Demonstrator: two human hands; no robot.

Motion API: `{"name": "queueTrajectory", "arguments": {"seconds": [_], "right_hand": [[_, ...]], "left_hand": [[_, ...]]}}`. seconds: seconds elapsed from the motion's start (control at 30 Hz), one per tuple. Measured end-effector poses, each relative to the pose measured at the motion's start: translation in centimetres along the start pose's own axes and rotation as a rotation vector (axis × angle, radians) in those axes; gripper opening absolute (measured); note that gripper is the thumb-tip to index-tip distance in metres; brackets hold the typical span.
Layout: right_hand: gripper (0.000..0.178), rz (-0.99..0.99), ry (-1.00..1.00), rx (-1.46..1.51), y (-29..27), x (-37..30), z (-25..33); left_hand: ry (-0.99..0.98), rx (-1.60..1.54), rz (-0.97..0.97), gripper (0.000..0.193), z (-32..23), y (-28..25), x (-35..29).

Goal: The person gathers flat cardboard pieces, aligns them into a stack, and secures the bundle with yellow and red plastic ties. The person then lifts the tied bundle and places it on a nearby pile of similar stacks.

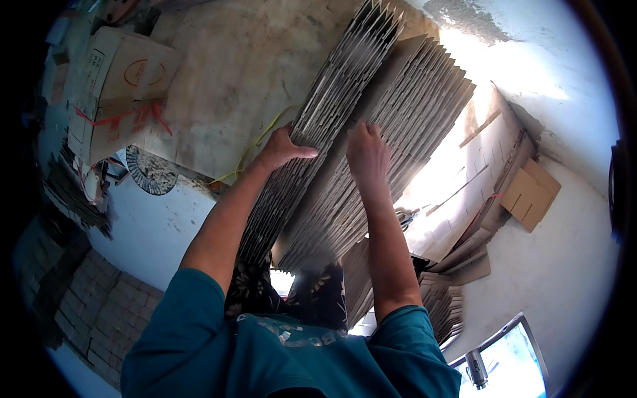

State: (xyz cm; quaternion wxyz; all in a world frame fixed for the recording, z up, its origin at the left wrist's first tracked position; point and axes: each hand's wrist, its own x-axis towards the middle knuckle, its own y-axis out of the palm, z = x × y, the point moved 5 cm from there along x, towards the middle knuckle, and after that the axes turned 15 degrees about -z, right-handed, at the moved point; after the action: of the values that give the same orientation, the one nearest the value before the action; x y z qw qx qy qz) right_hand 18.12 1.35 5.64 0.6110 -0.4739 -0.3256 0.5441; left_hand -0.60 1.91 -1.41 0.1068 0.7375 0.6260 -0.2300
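Observation:
A thick stack of flattened grey-brown cardboard sheets (398,113) stands on edge in front of me, fanned in two bundles. My left hand (282,151) grips the outer edge of the left bundle (332,99), thumb across the sheet edges. My right hand (367,154) presses among the sheets of the right bundle, its fingers tucked between them. Both forearms reach up from my teal shirt (279,351).
A closed cardboard box (119,86) tied with red tape sits at upper left beside a large flat board (232,73) with a yellow strap. More folded cartons (491,192) lie piled at right. A window (511,358) shows at lower right.

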Motion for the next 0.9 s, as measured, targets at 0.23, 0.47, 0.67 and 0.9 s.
{"name": "queueTrajectory", "arguments": {"seconds": [0.23,0.47,0.67,0.9], "right_hand": [[0.030,0.386,0.681,0.557,0.7,2.5,0.3],[0.063,0.291,0.595,0.558,1.4,2.0,0.5],[0.064,0.128,0.263,0.125,1.7,1.1,1.5],[0.061,0.036,0.130,0.112,3.6,0.2,0.9]], "left_hand": [[-0.051,-0.022,0.050,0.086,0.4,0.2,0.1],[-0.041,0.054,0.031,0.086,-0.9,0.0,-0.2],[-0.104,0.100,0.027,0.086,-0.8,-0.1,-0.2],[-0.049,0.092,0.040,0.088,-0.5,0.1,0.0]]}}
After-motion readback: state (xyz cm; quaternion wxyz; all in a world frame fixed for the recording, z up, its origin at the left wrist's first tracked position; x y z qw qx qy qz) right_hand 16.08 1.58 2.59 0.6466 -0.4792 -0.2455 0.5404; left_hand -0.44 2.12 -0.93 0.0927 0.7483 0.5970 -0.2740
